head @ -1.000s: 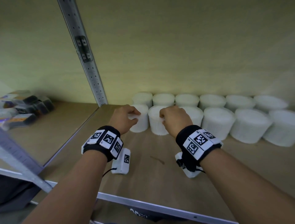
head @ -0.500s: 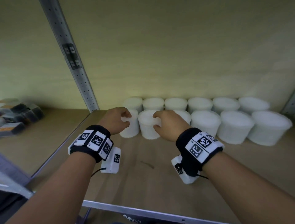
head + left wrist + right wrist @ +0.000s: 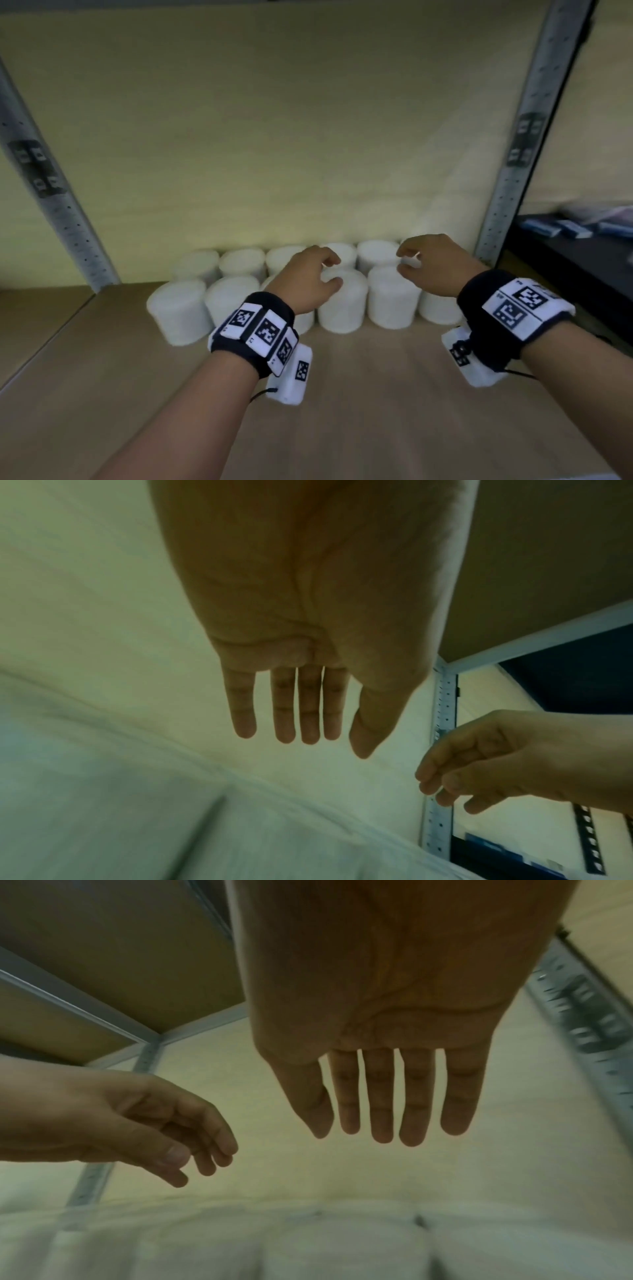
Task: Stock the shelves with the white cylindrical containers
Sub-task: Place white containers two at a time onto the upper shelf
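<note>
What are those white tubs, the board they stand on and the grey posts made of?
White containers: probably plastic, matt and slightly translucent; blur hides any detail. Shelf board: looks like wood or wood-look laminate, tan with faint grain. Upright posts: seemingly painted or galvanised steel, grey, with punched holes.

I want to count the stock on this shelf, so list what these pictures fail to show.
- Head view: the left hand and its wristband cover a front-row white container neighbour; the right hand covers the row's right end, so the count is uncertain.
- Head view: motion blur leaves no lid or label detail.
- Both wrist views: the containers are a blurred white mass, their edges unclear.
- Head view: blue packs are blurred and unreadable.
</note>
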`<control>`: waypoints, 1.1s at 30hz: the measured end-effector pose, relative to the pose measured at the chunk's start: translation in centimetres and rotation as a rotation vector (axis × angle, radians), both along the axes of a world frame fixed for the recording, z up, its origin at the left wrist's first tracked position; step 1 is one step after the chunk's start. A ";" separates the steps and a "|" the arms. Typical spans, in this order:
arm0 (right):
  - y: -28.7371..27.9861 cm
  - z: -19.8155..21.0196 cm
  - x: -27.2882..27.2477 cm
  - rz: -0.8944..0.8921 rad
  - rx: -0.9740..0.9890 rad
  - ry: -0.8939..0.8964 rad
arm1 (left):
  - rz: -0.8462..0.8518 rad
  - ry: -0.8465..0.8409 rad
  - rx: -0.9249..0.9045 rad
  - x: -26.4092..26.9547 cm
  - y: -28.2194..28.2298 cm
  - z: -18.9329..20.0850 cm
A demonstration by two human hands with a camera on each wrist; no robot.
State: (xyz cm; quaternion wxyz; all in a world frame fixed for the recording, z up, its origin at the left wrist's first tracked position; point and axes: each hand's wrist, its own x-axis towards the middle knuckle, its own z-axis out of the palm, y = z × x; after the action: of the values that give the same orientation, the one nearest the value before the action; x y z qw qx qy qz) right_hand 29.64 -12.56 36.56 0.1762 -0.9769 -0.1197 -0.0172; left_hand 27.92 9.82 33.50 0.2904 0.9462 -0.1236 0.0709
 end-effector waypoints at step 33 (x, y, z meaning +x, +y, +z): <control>-6.3 -4.0 4.5 -0.133 -0.230 0.146 | 0.005 0.171 0.318 5.7 -11.9 -2.3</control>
State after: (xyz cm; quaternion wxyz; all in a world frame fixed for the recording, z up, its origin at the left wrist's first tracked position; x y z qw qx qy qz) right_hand 34.14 -18.86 32.57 0.0699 -0.9951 -0.0426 0.0558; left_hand 33.61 -2.07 31.23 0.1462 0.9831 -0.1059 -0.0296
